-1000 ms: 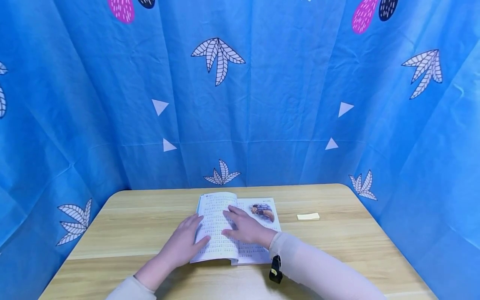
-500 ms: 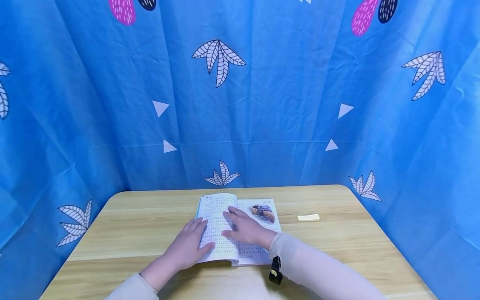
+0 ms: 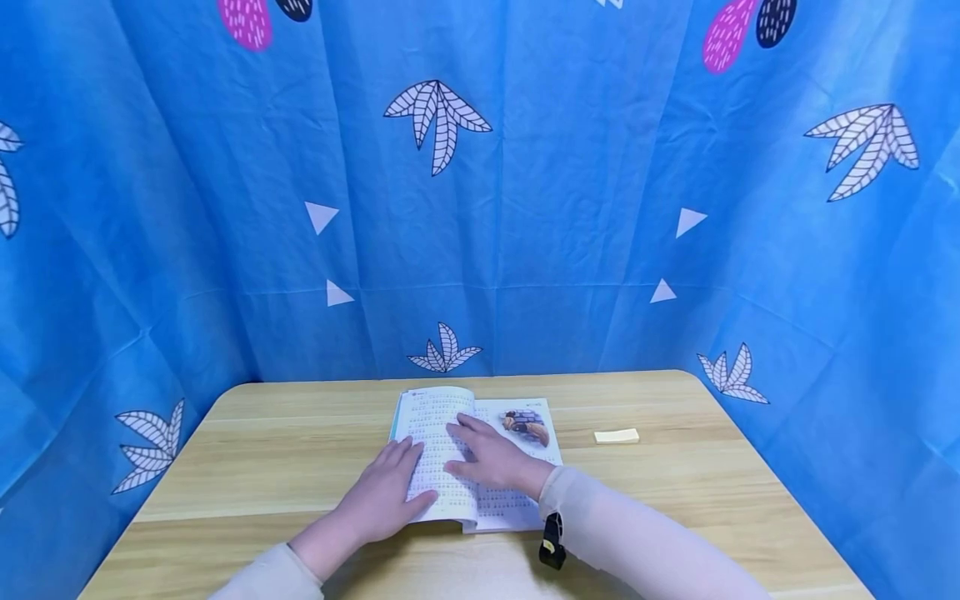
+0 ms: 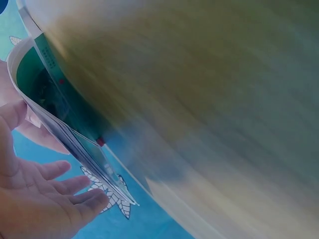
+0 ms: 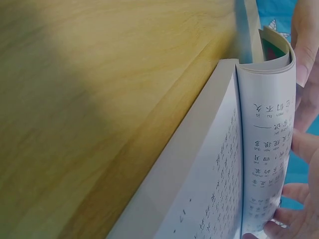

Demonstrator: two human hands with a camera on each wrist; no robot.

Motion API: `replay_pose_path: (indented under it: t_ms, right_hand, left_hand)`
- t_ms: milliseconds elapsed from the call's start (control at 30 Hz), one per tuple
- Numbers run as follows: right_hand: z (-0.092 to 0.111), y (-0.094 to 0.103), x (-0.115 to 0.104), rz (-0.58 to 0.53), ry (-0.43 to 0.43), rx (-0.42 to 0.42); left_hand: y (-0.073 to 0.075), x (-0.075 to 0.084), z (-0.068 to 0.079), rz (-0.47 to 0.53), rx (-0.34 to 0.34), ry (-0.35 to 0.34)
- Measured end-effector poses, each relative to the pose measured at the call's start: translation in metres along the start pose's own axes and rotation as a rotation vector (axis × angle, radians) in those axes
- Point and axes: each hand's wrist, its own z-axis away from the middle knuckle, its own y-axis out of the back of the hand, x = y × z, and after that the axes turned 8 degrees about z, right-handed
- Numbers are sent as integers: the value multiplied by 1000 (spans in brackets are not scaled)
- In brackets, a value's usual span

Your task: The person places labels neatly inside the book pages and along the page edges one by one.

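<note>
An open book (image 3: 435,417) with printed text lies on the table, a colour picture on its right page. Its left pages bow up in a curve, and the green cover (image 4: 65,79) shows beneath them in the left wrist view. My left hand (image 3: 382,492) lies along the left page's outer edge, fingers extended and thumb apart, reaching over the print. Across the middle, my right hand (image 3: 491,454) rests on the left page close to the spine, fingers spread. In the right wrist view, the fingertips of my right hand (image 5: 299,209) touch the curved page.
A small pale yellow block (image 3: 617,435) sits on the wooden table (image 3: 300,425) right of the book. A black strap with a buckle (image 3: 552,542) hangs from the right sleeve. A blue patterned curtain (image 3: 570,208) surrounds the table's back and sides.
My left hand has slid to the right, farther over the left page. My right hand stays in place on the book.
</note>
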Motion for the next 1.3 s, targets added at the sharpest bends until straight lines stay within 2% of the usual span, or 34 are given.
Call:
replay_pose_path:
  t_ms: [233,800,1300]
  right_hand:
    - [1,1,0,8,10,6]
    - [0,1,0,-1,3,11]
    - [5,8,1,-30,28,19]
  left_hand:
    - [-3,1,-1,10,-15,-7]
    - [-5,3,-1,64,-109,17]
    - [-6,0,-3,84,-140,29]
